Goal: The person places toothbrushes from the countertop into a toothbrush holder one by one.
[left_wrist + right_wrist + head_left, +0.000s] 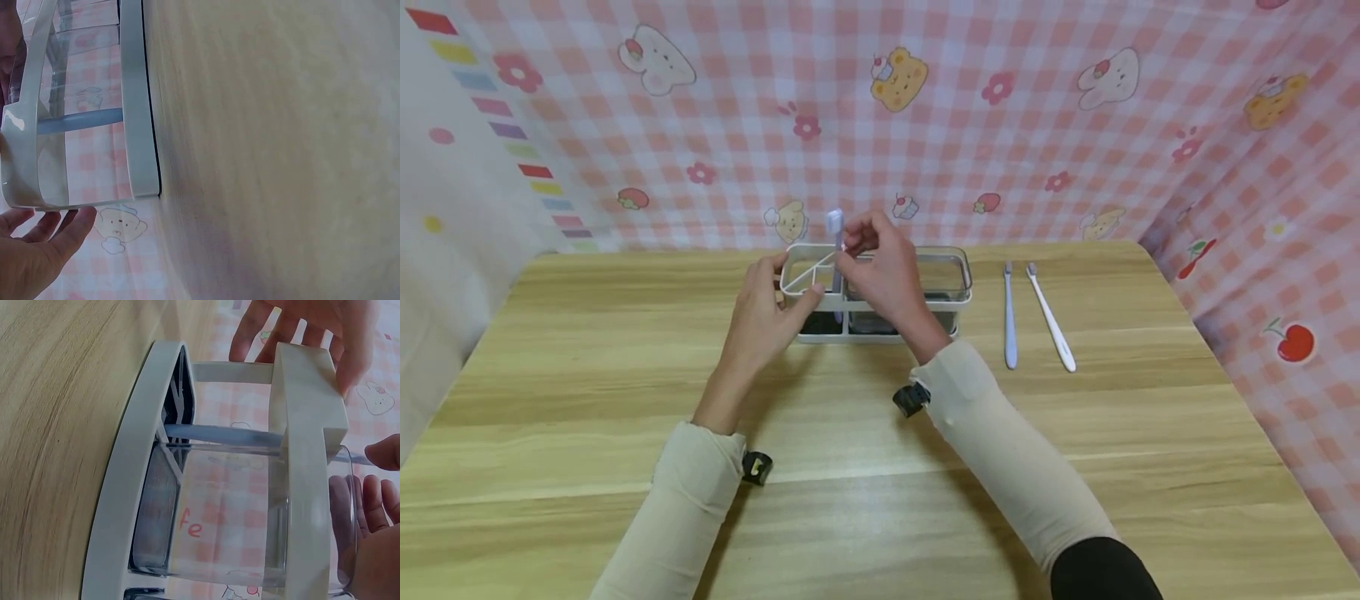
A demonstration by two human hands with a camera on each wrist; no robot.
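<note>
A white toothbrush holder (895, 307) with a divided section on its left stands near the table's back edge. My left hand (763, 312) grips its left end, thumb on the front rim and fingers round the side. Between thumb and fingertips, my right hand (889, 271) pinches a blue-grey toothbrush (835, 223) just below its head. That brush stands upright, bristle end up, in the holder's left section; its handle (81, 120) shows through the open front in the left wrist view. Beside the handle, a clear cup (215, 519) sits in the frame, close under my right hand.
Right of the holder, a blue toothbrush (1011, 325) and a white toothbrush (1054, 325) lie on the wooden table (820, 517), heads toward the back. A pink checked cloth (737, 108) hangs behind the table and along its right side.
</note>
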